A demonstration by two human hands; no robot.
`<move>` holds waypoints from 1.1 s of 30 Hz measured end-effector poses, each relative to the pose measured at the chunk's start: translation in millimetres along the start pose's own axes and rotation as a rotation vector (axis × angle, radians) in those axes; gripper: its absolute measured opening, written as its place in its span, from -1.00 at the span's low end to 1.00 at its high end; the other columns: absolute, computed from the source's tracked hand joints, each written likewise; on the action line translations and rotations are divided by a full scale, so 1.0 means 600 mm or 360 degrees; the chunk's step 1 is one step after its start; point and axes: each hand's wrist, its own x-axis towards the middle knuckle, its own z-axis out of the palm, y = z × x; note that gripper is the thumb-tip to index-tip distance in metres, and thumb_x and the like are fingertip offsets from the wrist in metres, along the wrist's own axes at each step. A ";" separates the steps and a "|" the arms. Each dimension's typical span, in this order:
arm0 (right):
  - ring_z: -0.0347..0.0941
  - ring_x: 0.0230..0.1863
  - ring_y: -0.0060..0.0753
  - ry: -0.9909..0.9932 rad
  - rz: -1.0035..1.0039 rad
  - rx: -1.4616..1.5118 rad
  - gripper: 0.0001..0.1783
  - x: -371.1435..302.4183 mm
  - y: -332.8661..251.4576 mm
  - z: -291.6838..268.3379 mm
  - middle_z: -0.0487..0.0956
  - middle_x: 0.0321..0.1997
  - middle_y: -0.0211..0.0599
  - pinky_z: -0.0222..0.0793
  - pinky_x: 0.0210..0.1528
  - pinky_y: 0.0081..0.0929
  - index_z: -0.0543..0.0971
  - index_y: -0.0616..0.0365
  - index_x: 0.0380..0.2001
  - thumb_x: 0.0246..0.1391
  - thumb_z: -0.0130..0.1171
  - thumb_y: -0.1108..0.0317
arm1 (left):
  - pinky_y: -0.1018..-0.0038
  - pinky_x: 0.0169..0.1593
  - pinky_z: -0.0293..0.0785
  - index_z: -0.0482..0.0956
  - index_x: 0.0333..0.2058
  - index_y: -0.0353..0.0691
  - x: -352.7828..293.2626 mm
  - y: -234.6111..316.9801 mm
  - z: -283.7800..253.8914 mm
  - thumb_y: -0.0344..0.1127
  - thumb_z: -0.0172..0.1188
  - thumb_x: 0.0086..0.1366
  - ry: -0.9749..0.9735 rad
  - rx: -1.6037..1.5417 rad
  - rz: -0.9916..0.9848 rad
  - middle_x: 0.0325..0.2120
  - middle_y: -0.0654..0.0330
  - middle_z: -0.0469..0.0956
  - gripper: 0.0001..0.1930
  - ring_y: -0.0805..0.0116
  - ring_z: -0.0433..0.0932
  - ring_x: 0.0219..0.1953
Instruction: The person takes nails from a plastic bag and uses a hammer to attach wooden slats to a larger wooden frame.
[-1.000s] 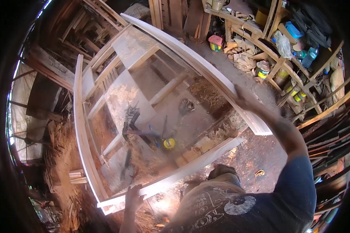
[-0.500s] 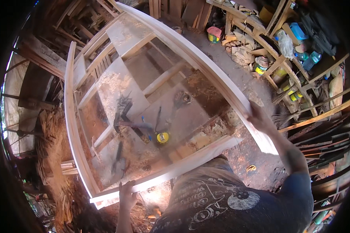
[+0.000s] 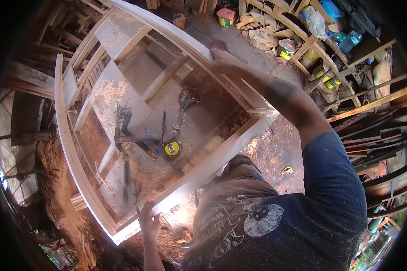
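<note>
Cluttered workshop floor (image 3: 282, 151) surrounds a wooden frame (image 3: 217, 161), its edges gripped by the left hand (image 3: 149, 222) at seven o'clock and right hand (image 3: 224, 62) at one, apparently to steady it.

- The front board (image 3: 212, 159) is long, thin and pale, and slants up to the right.
- The side board (image 3: 178, 37) is pale wood too, running off to the upper left.
- Its near end is just beside the front board's right end.
</note>
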 end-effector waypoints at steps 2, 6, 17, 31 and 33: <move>0.50 0.19 0.16 -0.0036 0.0001 0.0006 -0.34 -0.005 -0.012 -0.001 0.56 0.11 0.27 0.35 0.20 -0.09 0.41 0.33 0.14 0.05 0.23 0.13 | -0.06 0.42 0.15 0.49 0.16 -0.17 0.006 -0.010 -0.001 -0.52 0.41 0.11 -0.0039 0.0054 -0.0035 0.04 0.09 0.59 -0.40 0.02 0.50 0.19; 0.49 0.21 0.16 -0.0021 0.0000 -0.0078 -0.37 -0.005 -0.024 0.004 0.56 0.12 0.28 0.35 0.21 -0.10 0.41 0.31 0.14 0.02 0.20 0.22 | 0.01 0.29 0.33 0.49 0.13 -0.19 0.027 -0.021 0.012 -0.52 0.41 0.10 -0.0024 0.0074 -0.0206 0.02 0.04 0.58 -0.42 -0.07 0.51 0.12; 0.53 0.03 0.13 -0.0058 0.0063 -0.0056 -0.45 -0.053 -0.036 0.012 0.57 -0.05 0.24 0.38 0.08 -0.08 0.41 0.30 0.02 -0.04 0.22 0.27 | -0.09 0.38 0.18 0.51 0.03 -0.19 0.019 -0.032 0.016 -0.54 0.39 0.08 0.0008 -0.0075 -0.0008 -0.07 0.03 0.61 -0.50 -0.08 0.55 0.04; 0.47 0.15 0.27 0.0988 -0.0496 -0.1145 -0.45 -0.079 -0.113 0.088 0.51 0.08 0.29 0.41 0.18 -0.04 0.52 0.23 0.08 -0.04 0.28 0.31 | 0.10 0.02 0.52 0.56 -0.01 -0.15 0.050 -0.082 0.019 -0.08 0.49 0.10 -0.0055 -0.0002 0.0295 -0.16 0.06 0.65 -0.48 -0.02 0.62 -0.08; 0.52 0.01 0.22 0.0648 -0.0733 -0.0830 -0.59 -0.099 -0.221 0.147 0.55 -0.06 0.17 0.44 0.08 0.00 0.56 0.19 -0.03 0.02 0.25 0.32 | 0.11 -0.13 0.55 0.58 -0.12 -0.15 0.047 -0.090 0.020 -0.01 0.46 0.12 -0.0133 -0.0064 0.0221 -0.32 0.05 0.65 -0.54 -0.02 0.65 -0.21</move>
